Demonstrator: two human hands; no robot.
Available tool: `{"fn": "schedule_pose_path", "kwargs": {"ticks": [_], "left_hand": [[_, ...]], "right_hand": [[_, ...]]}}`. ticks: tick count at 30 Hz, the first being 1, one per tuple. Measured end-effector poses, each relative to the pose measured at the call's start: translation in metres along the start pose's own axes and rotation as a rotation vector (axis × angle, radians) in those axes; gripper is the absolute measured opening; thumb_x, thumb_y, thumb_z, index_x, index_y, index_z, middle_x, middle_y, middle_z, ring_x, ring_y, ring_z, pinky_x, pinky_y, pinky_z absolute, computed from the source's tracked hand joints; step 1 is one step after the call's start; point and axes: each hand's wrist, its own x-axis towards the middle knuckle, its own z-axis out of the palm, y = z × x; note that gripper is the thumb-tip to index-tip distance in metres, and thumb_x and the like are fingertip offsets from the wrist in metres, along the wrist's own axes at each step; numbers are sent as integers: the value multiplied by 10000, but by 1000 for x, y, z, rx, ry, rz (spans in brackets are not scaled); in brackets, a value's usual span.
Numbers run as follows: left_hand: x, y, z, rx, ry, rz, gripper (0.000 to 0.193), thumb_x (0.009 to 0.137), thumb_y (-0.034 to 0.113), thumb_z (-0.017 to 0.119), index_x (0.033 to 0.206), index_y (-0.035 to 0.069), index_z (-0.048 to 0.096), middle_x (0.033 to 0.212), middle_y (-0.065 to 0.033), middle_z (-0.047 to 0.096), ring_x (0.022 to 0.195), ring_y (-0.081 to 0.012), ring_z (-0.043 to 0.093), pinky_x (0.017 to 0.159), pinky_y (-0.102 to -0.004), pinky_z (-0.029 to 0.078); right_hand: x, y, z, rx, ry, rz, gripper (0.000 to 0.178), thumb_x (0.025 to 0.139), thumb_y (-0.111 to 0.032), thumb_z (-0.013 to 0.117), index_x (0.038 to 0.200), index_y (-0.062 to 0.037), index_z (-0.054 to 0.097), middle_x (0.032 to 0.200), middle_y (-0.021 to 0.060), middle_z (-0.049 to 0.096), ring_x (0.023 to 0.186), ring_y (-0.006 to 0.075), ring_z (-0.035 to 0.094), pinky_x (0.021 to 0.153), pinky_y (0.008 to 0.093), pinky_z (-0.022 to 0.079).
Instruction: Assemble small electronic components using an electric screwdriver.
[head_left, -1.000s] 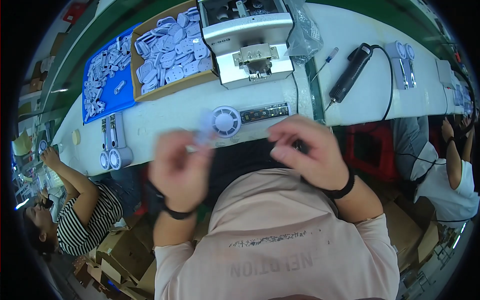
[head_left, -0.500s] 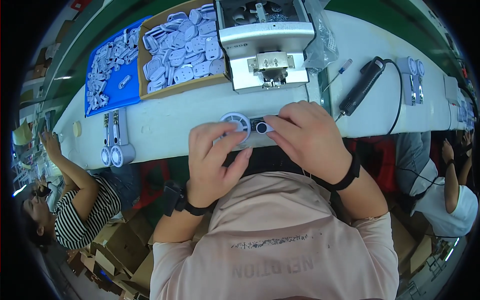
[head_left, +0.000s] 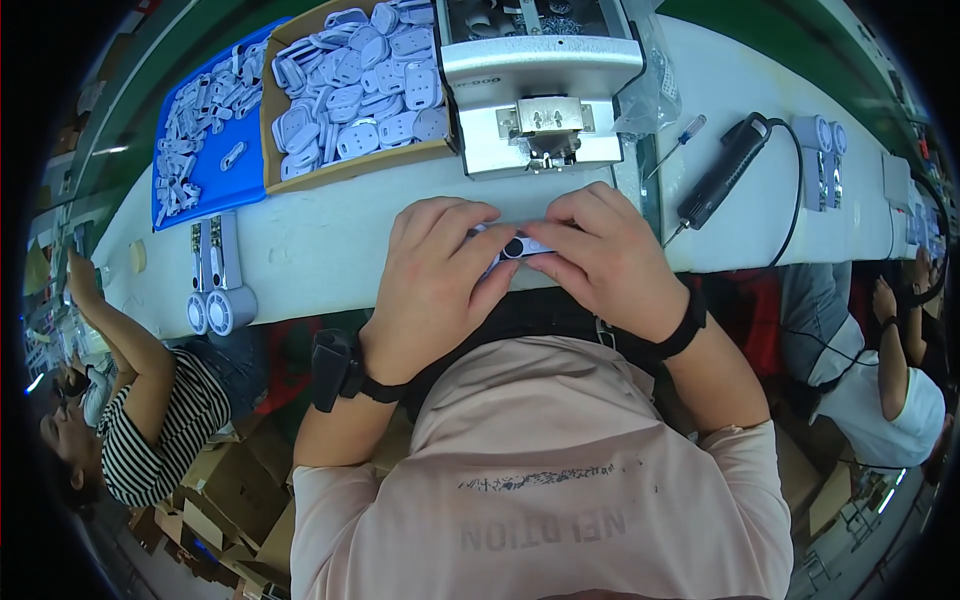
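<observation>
A: Where's the piece?

B: At the near edge of the white bench [head_left: 320, 255]: a pale plastic piece [head_left: 519, 247] with a black round spot, pinched narrowly between the fingertips of the left hand [head_left: 432, 268] and right hand [head_left: 612, 262]. Fingers cover most of it, so I can't tell how it seats.

A: Handling advice?

B: Keep it level, thumbs opposed, pressure even; thin plastic may flex.

A: Materials nearby?

B: Smooth, rounded pale plates [head_left: 360, 85] heaped in a brown cardboard box [head_left: 268, 120]; a shiny metal machine [head_left: 545, 65]; a matte black, cylindrical electric screwdriver [head_left: 715, 183].
</observation>
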Motion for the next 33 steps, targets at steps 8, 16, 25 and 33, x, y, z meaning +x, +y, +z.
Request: {"fn": "schedule_pose_path", "kwargs": {"ticks": [8, 16, 25, 33], "left_hand": [[2, -3, 1, -28, -34, -8, 321, 816, 130, 844, 1112, 73, 733, 1185, -93, 691, 1095, -330, 632, 975, -458, 488], [-2, -9, 18, -76, 86, 102, 338, 788, 89, 836, 1091, 24, 699, 1106, -90, 676, 1025, -308, 638, 878, -446, 521], [1, -13, 20, -89, 75, 151, 384, 764, 40, 842, 1108, 3, 676, 1093, -112, 678, 982, -324, 651, 847, -450, 540], [0, -9, 21, -42, 79, 150, 370, 778, 43, 832, 1112, 5, 678, 1089, -116, 681, 983, -329, 655, 847, -446, 545]], "right_hand": [[0, 5, -17, -33, -71, -18, 284, 801, -111, 862, 1063, -45, 775, 1014, 83, 680, 907, 285, 647, 775, 400, 550], [1, 12, -13, -43, -85, -123, 322, 762, -64, 871, 1063, -25, 764, 1001, 68, 686, 879, 267, 641, 733, 370, 560], [-4, 22, 0, -68, -11, -193, 264, 799, -120, 818, 1039, -38, 744, 962, 37, 650, 899, 233, 623, 738, 340, 568], [-3, 19, -13, -37, -86, -172, 312, 777, -72, 848, 1066, -9, 748, 1008, 69, 685, 908, 261, 640, 758, 355, 572]]}}
